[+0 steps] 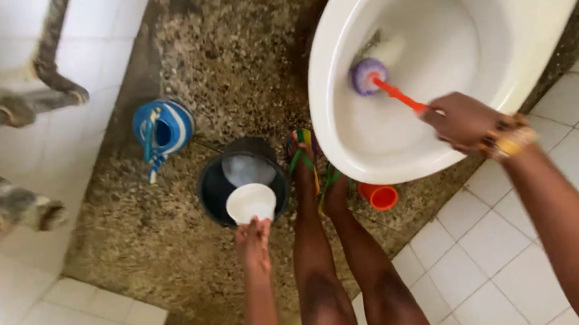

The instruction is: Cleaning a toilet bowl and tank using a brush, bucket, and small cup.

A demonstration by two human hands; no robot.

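Right hand (463, 121) is closed in a fist around the orange handle of a toilet brush (370, 75), whose purple head sits low inside the white toilet bowl (334, 41), against the inner wall near the waterline; the handle is angled down so the bristles reach the curved surface. Left hand (253, 240) pinches the rim of a small white cup (251, 202) with its fingertips, holding it level just over a black bucket (214, 187) of water that stands on the floor (165, 220) beside the feet, within arm's reach. An orange brush holder (381, 196) sits at the base of the bowl. A blue striped kettle (163, 127) stands farther off, near the tiled wall.
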